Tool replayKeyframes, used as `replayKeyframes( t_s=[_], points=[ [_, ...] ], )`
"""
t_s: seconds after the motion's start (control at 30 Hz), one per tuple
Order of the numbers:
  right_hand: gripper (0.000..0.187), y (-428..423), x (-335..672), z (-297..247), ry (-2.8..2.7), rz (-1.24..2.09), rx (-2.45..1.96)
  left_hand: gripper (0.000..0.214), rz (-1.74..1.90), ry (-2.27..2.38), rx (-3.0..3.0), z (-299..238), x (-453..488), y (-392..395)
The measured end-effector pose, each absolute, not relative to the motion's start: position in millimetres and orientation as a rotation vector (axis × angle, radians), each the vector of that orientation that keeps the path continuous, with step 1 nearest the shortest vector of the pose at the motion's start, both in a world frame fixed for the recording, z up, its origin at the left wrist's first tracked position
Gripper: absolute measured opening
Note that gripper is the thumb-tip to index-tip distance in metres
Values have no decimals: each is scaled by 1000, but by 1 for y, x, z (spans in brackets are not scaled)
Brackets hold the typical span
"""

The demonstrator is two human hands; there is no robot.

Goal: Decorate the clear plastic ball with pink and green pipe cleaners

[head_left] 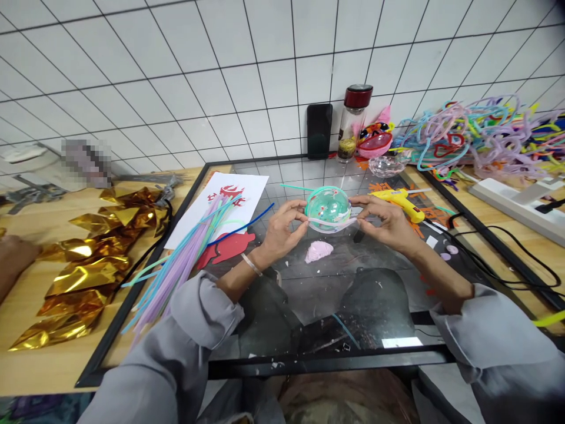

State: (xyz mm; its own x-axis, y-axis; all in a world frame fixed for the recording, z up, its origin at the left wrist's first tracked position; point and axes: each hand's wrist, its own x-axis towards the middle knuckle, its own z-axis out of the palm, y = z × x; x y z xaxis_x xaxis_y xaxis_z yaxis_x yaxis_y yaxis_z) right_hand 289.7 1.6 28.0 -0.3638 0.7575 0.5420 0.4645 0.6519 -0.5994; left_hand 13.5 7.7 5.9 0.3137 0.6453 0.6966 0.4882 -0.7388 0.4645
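Both hands hold a clear teal plastic ball (327, 206) above a black mirror-like board (309, 294). My left hand (282, 229) pinches its left side with closed fingers. My right hand (384, 221) grips the right side, fingers curled round it. A pale pink pipe cleaner (332, 223) runs round the ball's lower edge between the two hands. A small pink lump (318, 251) lies on the board just below the ball.
A yellow glue gun (399, 200) lies behind my right hand. Pastel pipe cleaners (176, 265) and a red cutout (225, 247) lie at left, gold foil (88, 259) further left. A phone (319, 131), a jar (353, 123), tangled pipe cleaners (485, 135) and black cables (494, 259) sit at back and right.
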Motion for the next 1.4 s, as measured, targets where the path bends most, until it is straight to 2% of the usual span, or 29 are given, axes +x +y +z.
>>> replayKeyframes(
  t_s=[0.43, 0.9, 1.17, 1.4],
  points=[
    [11, 3, 286, 25, -1875, 600, -945, 6, 1408, 988, 2448, 4, 15, 6],
    [21, 3, 282, 20, -1700, 843, -909, 7, 1395, 1080, 2421, 7, 12, 5],
    [15, 5, 279, 13, -1686, 725, -964, 10, 1401, 1077, 2372, 6, 12, 6],
    [22, 6, 279, 10, -1768, 606, -965, 13, 1389, 1105, 2327, 5, 13, 7]
  ],
)
